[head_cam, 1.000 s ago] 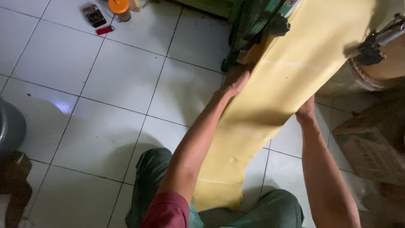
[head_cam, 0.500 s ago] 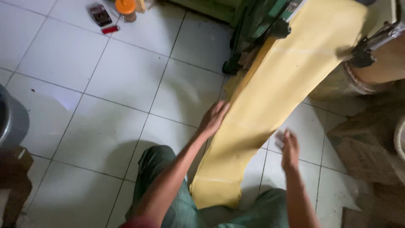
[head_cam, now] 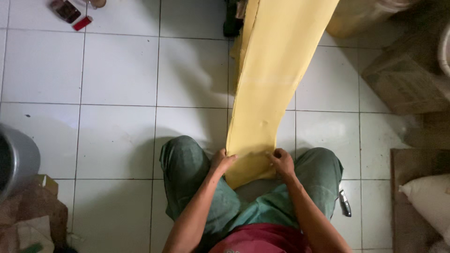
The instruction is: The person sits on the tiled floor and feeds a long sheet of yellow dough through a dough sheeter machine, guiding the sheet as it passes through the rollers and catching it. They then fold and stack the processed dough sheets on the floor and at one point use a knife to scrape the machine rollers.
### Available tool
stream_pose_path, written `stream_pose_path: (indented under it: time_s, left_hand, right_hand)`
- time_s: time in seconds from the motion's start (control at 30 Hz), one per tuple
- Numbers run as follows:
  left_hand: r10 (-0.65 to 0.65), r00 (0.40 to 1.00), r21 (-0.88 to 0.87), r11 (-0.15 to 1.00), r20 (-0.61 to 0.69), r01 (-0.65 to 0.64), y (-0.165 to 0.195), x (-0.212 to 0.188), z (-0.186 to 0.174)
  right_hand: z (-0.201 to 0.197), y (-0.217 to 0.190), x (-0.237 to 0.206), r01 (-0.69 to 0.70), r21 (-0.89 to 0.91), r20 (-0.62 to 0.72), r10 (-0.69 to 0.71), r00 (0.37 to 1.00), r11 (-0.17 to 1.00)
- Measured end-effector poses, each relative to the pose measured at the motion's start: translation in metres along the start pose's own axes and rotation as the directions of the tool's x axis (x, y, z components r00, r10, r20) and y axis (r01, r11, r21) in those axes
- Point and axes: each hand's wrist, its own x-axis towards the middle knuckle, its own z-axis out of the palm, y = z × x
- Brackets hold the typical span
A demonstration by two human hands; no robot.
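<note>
Both our hands have dropped from high on the sheet to its lower end, now just above our knees, and the view has tipped down off the green machine.

We sit over a white tiled floor (head_cam: 117,140) as the long yellow dough sheet (head_cam: 272,79) slopes from the top of the view to our lap, its bottom edge between green-trousered knees (head_cam: 187,164). Our left hand (head_cam: 221,162) pinches the sheet's left edge, fingers closed on it; our right hand (head_cam: 281,161) grips the right edge the same way. At far left stands a grey bucket (head_cam: 18,161), at right a cardboard box (head_cam: 408,79) and a white sack (head_cam: 429,199). Smallest, a red lighter (head_cam: 82,23) lies at top left.
</note>
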Motion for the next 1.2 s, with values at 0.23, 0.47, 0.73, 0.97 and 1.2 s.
stream_pose_path:
  time_s: [0.23,0.47,0.73,0.97,1.2]
  left_hand:
    - [0.382,0.920,0.141,0.910,0.083,-0.391,0.003,-0.026,0.012]
    - [0.260,0.965,-0.284,0.928,0.035,-0.240,0.014,-0.008,0.006]
    - [0.182,0.982,-0.386,0.911,0.056,-0.147,0.026,0.011,-0.002]
    - [0.036,0.988,-0.287,0.958,0.147,0.008,0.026,0.014,-0.008]
    - [0.088,0.990,-0.211,0.975,0.111,-0.063,0.025,0.001,-0.010]
  right_hand:
    - [0.016,-0.006,-0.047,0.393,-0.167,-0.023,-0.402,0.915,0.904]
    - [-0.001,-0.007,-0.023,0.346,0.278,0.011,-0.363,0.932,0.896]
    - [-0.019,-0.022,0.011,0.092,0.377,0.187,-0.173,0.967,0.921]
    - [-0.027,-0.014,0.014,-0.026,0.207,0.235,-0.024,0.972,0.978]
    - [-0.030,-0.015,0.009,-0.126,0.130,0.293,0.084,0.953,0.984]
